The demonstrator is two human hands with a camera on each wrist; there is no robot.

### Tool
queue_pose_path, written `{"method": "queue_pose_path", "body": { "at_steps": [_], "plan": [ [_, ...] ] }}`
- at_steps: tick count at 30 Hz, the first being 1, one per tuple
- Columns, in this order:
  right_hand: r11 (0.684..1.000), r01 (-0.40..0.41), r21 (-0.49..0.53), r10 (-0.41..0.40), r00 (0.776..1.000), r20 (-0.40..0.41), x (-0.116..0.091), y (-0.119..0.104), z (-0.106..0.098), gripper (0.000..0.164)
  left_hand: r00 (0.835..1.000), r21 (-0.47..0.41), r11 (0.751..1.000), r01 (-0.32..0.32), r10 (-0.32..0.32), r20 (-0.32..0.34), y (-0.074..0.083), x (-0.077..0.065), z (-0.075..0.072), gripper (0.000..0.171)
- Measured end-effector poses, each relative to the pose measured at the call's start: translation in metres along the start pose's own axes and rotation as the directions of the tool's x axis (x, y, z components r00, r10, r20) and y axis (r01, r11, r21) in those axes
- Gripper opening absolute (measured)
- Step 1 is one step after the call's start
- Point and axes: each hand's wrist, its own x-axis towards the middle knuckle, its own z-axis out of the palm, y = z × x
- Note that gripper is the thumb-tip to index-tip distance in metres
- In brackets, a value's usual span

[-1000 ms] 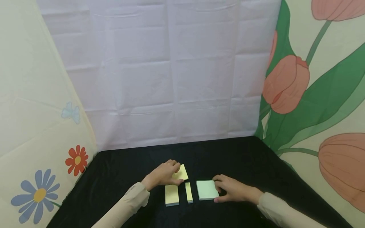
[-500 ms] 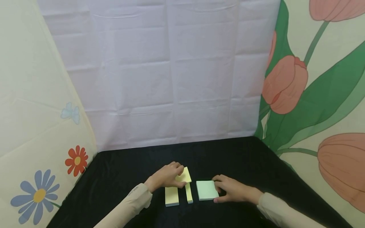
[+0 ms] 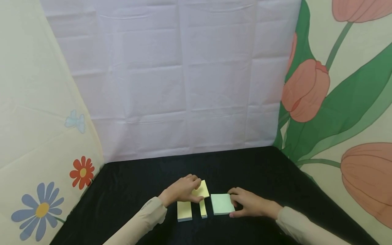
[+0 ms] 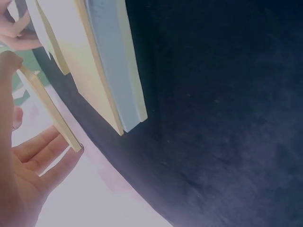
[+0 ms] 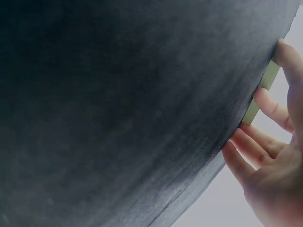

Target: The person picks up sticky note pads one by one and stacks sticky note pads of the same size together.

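Observation:
My left hand [image 3: 183,190] pinches a thin yellow sticky note pad [image 3: 202,190] between thumb and fingers. In the left wrist view this pad [image 4: 52,111] shows edge-on, held above the black cloth. Below it, a narrow yellow pad [image 3: 203,210] lies partly covered. Left of that lies an oblong sticky note stack [image 3: 184,211], yellow on top, with blue and pale layers along its side in the left wrist view. My right hand [image 3: 247,203] grips a square pale green sticky note pad [image 3: 221,205] by its right side, thumb at the near corner and fingers at the far edge.
A black cloth [image 3: 147,180] covers the table. Behind it hangs a creased white sheet [image 3: 183,85]. Floral cloths stand at both sides, with daisies on the left cloth [image 3: 55,153] and tulips on the right cloth [image 3: 361,122].
My left hand has carried the yellow pad to the right and slightly nearer, from beside the narrow pad to over its far end. The right hand and green pad have stayed put.

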Motion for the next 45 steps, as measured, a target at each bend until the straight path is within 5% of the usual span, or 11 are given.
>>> {"method": "queue_pose_path", "body": {
  "at_steps": [45],
  "plan": [
    [0.999, -0.039, 0.023, 0.039, 0.999, 0.019, 0.002, -0.003, -0.001, 0.039, 0.988, -0.007, 0.988, -0.157, 0.157, 0.004, 0.027, 0.026, 0.011, 0.037]
  ]
}}
